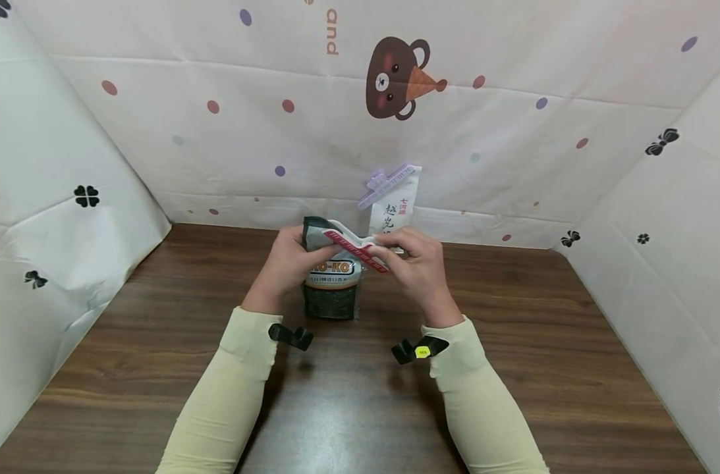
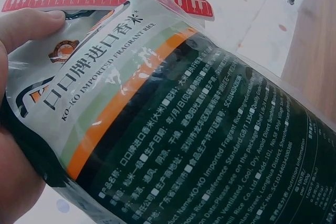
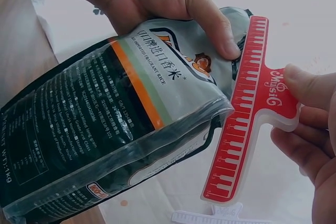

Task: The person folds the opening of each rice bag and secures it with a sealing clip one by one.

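Observation:
A green and silver bag of KO-KO fragrant rice [image 1: 331,299] stands on the table, its top folded over. My left hand [image 1: 284,266] grips the upper part of the bag, its thumb lying across the silver front near the top edge. Between thumb and fingers, my right hand [image 1: 415,263] pinches the handle of a red clip [image 3: 244,114] with a piano-key pattern and the word "Mysic". The clip's long bar runs along the top edge of the bag, close to my left thumb, and overlaps that edge in the right wrist view.
Behind the rice bag, a white bag with dark and red writing [image 1: 402,201] carries a lilac clip [image 1: 386,186] across its top. A patterned cloth [image 1: 312,145] hangs behind and at both sides of the brown wooden table [image 1: 514,342].

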A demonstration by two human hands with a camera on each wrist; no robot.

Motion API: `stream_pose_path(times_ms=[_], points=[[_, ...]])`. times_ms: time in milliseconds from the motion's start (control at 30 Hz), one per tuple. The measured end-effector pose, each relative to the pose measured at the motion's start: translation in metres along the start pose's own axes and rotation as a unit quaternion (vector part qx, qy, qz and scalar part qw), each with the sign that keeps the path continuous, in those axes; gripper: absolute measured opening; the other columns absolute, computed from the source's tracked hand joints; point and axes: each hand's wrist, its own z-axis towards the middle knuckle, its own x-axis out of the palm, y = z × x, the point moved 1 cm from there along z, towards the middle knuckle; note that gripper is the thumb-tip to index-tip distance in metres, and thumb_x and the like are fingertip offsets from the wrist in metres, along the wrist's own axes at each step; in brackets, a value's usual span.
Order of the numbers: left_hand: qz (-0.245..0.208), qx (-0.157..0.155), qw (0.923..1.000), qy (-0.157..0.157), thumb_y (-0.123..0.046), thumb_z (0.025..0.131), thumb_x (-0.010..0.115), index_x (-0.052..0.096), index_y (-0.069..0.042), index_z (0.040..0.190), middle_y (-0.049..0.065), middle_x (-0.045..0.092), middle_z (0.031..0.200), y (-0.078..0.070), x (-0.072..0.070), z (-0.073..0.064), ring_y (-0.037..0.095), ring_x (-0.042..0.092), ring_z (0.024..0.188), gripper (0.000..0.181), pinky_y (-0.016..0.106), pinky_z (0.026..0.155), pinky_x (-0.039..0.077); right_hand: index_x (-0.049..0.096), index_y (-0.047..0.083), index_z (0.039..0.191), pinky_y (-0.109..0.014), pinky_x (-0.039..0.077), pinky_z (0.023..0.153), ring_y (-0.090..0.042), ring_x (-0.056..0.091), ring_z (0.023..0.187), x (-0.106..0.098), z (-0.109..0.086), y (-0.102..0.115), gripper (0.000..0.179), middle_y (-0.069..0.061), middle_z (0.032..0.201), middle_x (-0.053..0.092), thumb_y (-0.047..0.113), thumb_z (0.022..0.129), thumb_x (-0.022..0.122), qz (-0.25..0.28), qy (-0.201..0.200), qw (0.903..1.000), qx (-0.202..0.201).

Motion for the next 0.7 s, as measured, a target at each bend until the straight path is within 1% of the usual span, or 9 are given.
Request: stream_pose_path(times_ms=[200,467,700], points=[[-0.001,0.0,1.0,0.006,-0.029,0.081,0.078,0.075,-0.012,0.104,0.006,0.075,0.1,0.002,0.001,0.0,0.016,0.066,0.09,0.029,0.037,0.083,0.053,0.076,0.006,0.096,-0.018,0.054,0.069,-0.009,0.065,0.081,0.002,-0.001,-0.001,0.019,-0.007,0.09,0.074,0.007,0.077,0.079,0.004,-0.005,1.0,-0.007],[-0.007,-0.007,0.9998,0.015,-0.026,0.082,0.077,0.074,-0.012,0.104,0.007,0.075,0.101,0.0,-0.002,0.005,0.017,0.066,0.091,0.026,0.038,0.084,0.053,0.076,0.005,0.095,-0.019,0.055,0.069,-0.011,0.066,0.08,0.003,0.006,-0.001,0.018,-0.008,0.088,0.073,0.007,0.077,0.079,0.005,-0.008,1.0,0.001],[-0.008,-0.019,0.9995,0.025,-0.026,0.083,0.077,0.074,-0.012,0.104,0.007,0.074,0.101,-0.001,-0.004,0.01,0.018,0.065,0.09,0.026,0.038,0.082,0.054,0.076,0.005,0.095,-0.017,0.053,0.069,-0.009,0.065,0.079,0.005,0.012,0.0,0.018,-0.008,0.088,0.073,0.006,0.077,0.079,0.011,-0.011,0.9999,-0.001]])
